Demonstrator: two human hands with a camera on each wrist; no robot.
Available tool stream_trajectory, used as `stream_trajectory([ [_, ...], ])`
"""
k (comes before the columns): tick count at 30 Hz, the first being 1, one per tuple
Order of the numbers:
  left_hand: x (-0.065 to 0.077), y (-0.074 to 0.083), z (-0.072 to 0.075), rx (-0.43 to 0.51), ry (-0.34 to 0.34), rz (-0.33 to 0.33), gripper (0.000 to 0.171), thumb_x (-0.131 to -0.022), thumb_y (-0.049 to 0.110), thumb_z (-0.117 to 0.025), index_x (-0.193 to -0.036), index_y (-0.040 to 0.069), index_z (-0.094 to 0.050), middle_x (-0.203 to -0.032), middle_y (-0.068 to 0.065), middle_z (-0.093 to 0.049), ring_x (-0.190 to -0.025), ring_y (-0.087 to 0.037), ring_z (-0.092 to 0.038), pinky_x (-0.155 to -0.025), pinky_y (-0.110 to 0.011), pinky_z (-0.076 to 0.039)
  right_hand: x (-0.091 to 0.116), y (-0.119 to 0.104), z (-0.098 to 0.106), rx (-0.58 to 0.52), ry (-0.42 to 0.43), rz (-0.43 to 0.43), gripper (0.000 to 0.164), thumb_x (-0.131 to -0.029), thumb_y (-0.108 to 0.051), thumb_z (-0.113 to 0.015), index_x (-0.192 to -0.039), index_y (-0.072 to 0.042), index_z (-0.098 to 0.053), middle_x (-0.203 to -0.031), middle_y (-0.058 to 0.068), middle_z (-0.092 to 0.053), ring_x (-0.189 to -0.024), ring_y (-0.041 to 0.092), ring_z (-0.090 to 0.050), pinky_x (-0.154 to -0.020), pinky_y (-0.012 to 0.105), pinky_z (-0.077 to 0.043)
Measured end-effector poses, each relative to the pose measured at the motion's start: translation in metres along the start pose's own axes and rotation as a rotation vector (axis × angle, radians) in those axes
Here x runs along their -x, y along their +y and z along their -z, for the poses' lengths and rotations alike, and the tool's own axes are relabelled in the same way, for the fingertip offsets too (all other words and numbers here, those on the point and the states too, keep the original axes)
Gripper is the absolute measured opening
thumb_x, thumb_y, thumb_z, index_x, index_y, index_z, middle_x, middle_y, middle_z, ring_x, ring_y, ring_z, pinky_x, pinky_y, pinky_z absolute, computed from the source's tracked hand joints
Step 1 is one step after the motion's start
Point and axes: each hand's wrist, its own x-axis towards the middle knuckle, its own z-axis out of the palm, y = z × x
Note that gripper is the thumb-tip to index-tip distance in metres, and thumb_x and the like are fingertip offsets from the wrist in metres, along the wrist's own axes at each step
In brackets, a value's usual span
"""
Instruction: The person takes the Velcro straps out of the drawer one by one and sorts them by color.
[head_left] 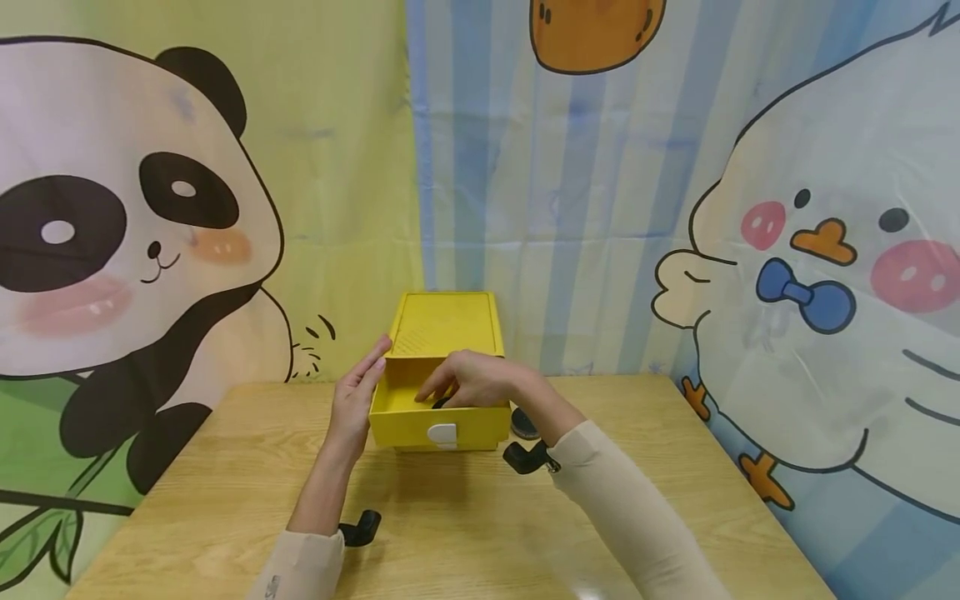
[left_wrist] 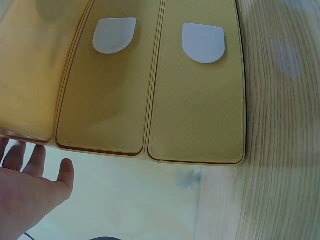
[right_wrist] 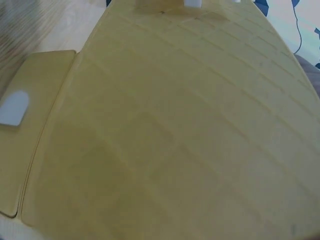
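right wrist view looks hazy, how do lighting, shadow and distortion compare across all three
Head: the yellow rectangular drawer box looks bright, with a soft shadow before it on the pale wood-grain table; left wrist: the same box turns mustard, its edges bowing; right wrist: dull and low in contrast, the diamond-patterned mustard surface looking soft.

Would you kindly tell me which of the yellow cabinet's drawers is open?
The top drawer: it is pulled out with the right hand inside, whereas the middle drawer and bottom drawer sit shut.
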Motion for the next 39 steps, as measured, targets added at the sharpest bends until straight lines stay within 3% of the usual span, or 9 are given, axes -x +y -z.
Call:
stream_trajectory([
  [7, 0.002, -0.002, 0.000, 0.008, 0.006, 0.008, 0.048, -0.111, 0.036, -0.052, -0.154, 0.017, -0.052, -0.166, 0.004, -0.041, -0.157, -0.006, -0.027, -0.133, -0.041, -0.017, -0.010, 0.000, -0.005, 0.011, -0.049, -0.019, 0.040, -0.098, 0.004, -0.065, -0.134, -0.013, -0.072, -0.131, 0.002, -0.074, -0.112, 0.013, -0.071, -0.090, 0.017, -0.057],
  [16, 0.002, -0.003, -0.001, 0.010, 0.002, 0.001, 0.048, -0.111, 0.035, -0.052, -0.155, 0.017, -0.052, -0.167, -0.001, -0.039, -0.157, -0.007, -0.028, -0.133, -0.039, -0.018, -0.001, -0.001, 0.000, 0.071, -0.043, -0.059, 0.033, -0.097, 0.003, -0.068, -0.128, -0.009, -0.072, -0.127, 0.003, -0.074, -0.117, 0.021, -0.071, -0.100, 0.030, -0.058],
  [21, 0.003, -0.005, 0.000, 0.013, -0.002, 0.003, 0.048, -0.111, 0.035, -0.051, -0.156, 0.017, -0.050, -0.167, 0.002, -0.040, -0.157, -0.007, -0.028, -0.132, -0.036, -0.019, 0.002, -0.003, -0.003, 0.139, 0.016, -0.082, 0.009, -0.096, -0.003, -0.073, -0.099, -0.010, -0.067, -0.098, -0.001, -0.069, -0.090, 0.011, -0.065, -0.080, 0.020, -0.053],
  [26, 0.005, -0.007, 0.001, 0.009, 0.002, 0.010, 0.049, -0.110, 0.036, -0.052, -0.155, 0.018, -0.051, -0.166, 0.004, -0.042, -0.157, -0.006, -0.028, -0.132, -0.035, -0.019, 0.003, -0.004, -0.007, 0.238, 0.063, -0.084, 0.018, -0.099, -0.017, -0.074, -0.082, -0.019, -0.069, -0.077, -0.009, -0.064, -0.070, 0.007, -0.052, -0.066, 0.020, -0.045],
  [33, 0.002, -0.004, 0.001, 0.015, 0.008, 0.007, 0.048, -0.110, 0.036, -0.053, -0.154, 0.017, -0.052, -0.165, 0.005, -0.043, -0.157, -0.006, -0.029, -0.132, -0.035, -0.020, 0.005, -0.003, -0.008, 0.281, 0.124, -0.077, 0.006, -0.096, -0.021, -0.078, -0.093, -0.017, -0.079, -0.088, -0.008, -0.074, -0.075, 0.005, -0.063, -0.072, 0.020, -0.054],
  [39, 0.000, -0.001, 0.000, 0.019, 0.007, 0.003, 0.048, -0.110, 0.035, -0.053, -0.154, 0.015, -0.052, -0.166, 0.003, -0.043, -0.157, -0.008, -0.029, -0.131, -0.033, -0.022, 0.006, -0.005, -0.004, 0.279, 0.106, -0.106, 0.006, -0.094, -0.015, -0.079, -0.100, -0.014, -0.078, -0.093, -0.005, -0.074, -0.079, 0.009, -0.062, -0.073, 0.022, -0.054],
])
